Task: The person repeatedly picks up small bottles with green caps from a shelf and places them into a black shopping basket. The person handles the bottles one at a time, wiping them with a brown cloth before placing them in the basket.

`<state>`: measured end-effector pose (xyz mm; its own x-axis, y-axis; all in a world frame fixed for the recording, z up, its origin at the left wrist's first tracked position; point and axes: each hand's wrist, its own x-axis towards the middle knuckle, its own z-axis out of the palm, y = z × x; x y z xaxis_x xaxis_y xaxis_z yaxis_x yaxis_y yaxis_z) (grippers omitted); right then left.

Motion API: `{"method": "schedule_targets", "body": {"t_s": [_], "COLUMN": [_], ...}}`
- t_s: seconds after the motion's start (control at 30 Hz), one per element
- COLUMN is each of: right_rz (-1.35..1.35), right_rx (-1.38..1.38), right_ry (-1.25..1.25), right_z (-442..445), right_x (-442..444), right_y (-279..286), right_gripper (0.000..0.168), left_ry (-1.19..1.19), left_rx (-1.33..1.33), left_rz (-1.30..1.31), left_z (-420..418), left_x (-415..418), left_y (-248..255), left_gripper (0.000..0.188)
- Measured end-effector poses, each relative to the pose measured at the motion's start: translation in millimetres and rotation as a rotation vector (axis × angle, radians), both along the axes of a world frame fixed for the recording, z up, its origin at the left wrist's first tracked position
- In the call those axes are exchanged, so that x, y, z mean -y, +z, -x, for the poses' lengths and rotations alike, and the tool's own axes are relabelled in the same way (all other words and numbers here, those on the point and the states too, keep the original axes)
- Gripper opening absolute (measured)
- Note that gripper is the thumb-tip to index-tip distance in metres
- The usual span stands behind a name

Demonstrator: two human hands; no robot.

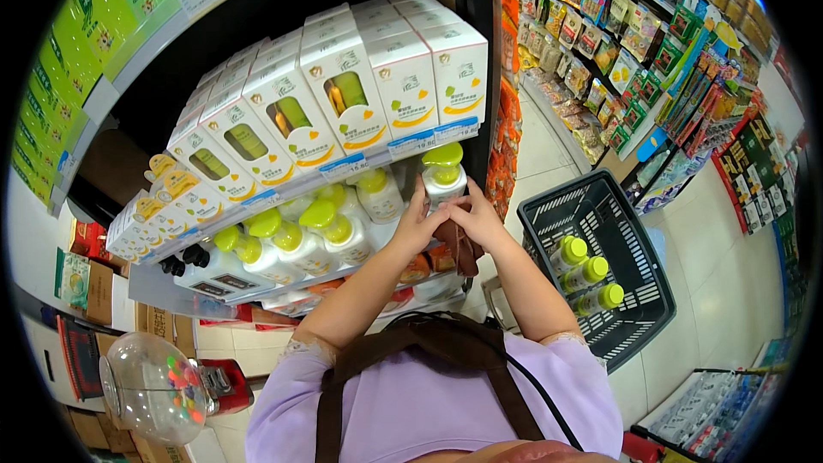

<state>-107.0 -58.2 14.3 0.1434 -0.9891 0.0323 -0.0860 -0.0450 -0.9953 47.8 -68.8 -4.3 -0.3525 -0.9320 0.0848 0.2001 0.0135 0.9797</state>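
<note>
Both of my hands are at the right end of a shelf, around a white pump bottle with a lime-green top [443, 173]. My left hand [421, 218] is at the bottle's left side and my right hand [474, 215] at its right, the fingertips meeting in front. A brown cloth [458, 247] hangs below my hands; which hand holds it I cannot tell. Similar green-topped pump bottles [334, 231] stand to the left on the same shelf, with white boxes [402, 77] on the shelf above.
A dark plastic shopping basket [652, 283] with several green-capped bottles [582, 267] stands to the right. Snack shelves [578, 45] lie beyond it. Orange packets [505, 148] hang beside the shelf end. A clear globe candy machine [154, 386] is at the lower left.
</note>
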Motion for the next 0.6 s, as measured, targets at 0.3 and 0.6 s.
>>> {"method": "schedule_targets", "body": {"t_s": [0.3, 0.6], "right_rz": [0.035, -0.041], "right_rx": [-0.009, 0.002], "right_ry": [0.001, 0.043], "right_z": [4, 4], "right_x": [15, 9], "right_y": [-28, -27], "right_gripper": [0.095, 0.093], "left_ry": [0.013, 0.023], "left_rx": [-0.048, 0.017], "left_rz": [-0.054, -0.042], "left_z": [10, 8], "left_x": [2, -12], "left_y": [21, 13], "left_gripper": [0.082, 0.082]}}
